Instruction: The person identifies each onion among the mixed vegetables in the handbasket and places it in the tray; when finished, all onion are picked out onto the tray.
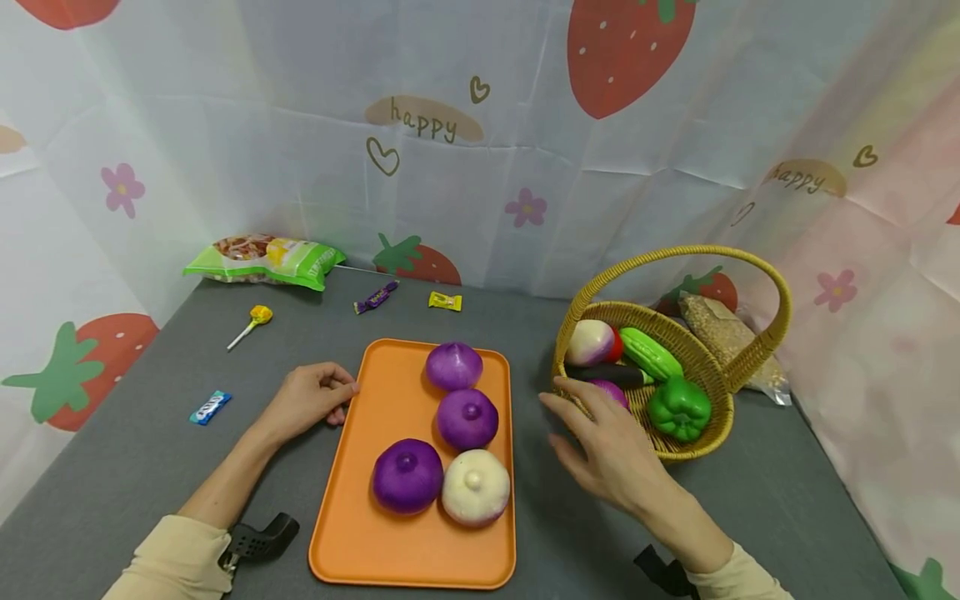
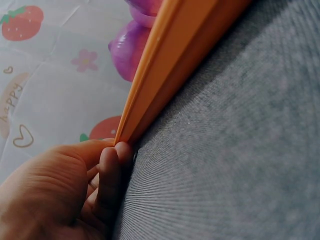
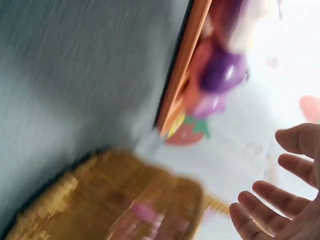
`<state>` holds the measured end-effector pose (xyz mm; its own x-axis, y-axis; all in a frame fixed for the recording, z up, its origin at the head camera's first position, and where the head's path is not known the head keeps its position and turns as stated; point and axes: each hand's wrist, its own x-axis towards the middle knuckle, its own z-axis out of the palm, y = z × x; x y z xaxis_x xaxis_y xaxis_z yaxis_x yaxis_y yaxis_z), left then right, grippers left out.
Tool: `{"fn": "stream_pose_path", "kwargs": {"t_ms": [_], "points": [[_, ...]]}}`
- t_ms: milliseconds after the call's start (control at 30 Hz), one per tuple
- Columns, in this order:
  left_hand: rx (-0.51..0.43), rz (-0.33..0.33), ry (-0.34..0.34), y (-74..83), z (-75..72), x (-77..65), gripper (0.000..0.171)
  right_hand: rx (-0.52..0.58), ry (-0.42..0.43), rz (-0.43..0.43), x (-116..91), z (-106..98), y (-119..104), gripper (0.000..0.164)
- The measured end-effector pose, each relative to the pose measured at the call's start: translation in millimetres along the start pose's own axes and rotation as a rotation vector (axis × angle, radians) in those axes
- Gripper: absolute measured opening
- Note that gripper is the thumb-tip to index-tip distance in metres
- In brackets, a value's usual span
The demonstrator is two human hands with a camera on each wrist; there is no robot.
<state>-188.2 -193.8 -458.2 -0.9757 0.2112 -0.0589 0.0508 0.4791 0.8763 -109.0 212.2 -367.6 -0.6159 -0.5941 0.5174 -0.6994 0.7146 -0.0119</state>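
My left hand [image 1: 309,402] pinches the left rim of an orange tray [image 1: 352,533], thumb on top and fingertips against the side in the left wrist view. Three purple onion-like vegetables [image 1: 407,477] and a white, purple-bottomed turnip-like one [image 1: 476,488] lie on the tray. Over the near left rim of a yellow wicker basket [image 1: 716,429] hovers my right hand [image 1: 611,450], fingers spread and holding nothing. Inside the basket are a green bell pepper [image 1: 679,408], a ridged green vegetable [image 1: 651,354], a dark eggplant [image 1: 607,374], a white-and-purple turnip [image 1: 588,342] and a partly hidden purple vegetable [image 1: 611,392].
A green snack bag [image 1: 266,260] lies at the back left. Near it are a yellow lollipop [image 1: 260,315], a purple candy [image 1: 377,297], a yellow candy [image 1: 446,301] and a blue candy [image 1: 211,407]. Behind the basket leans a clear grain bag [image 1: 723,333]; its tall handle [image 1: 678,250] arches above.
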Motion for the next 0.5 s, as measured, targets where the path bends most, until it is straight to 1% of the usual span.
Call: {"fn": "stream_pose_path", "kwargs": {"t_ms": [100, 200, 333, 500], "points": [[0.004, -0.003, -0.001, -0.4, 0.3, 0.0, 0.025, 0.005, 0.040, 0.089, -3, -4, 19, 0.047], [0.006, -0.003, 0.001, -0.5, 0.5, 0.2, 0.026, 0.023, 0.018, 0.190, -9, -8, 35, 0.045], [0.006, -0.003, 0.001, -0.2, 0.2, -0.1, 0.025, 0.039, -0.070, 0.266, -15, -9, 46, 0.040], [0.004, -0.003, 0.003, -0.2, -0.3, -0.4, 0.025, 0.053, -0.198, 0.302, -18, -7, 51, 0.033]]}}
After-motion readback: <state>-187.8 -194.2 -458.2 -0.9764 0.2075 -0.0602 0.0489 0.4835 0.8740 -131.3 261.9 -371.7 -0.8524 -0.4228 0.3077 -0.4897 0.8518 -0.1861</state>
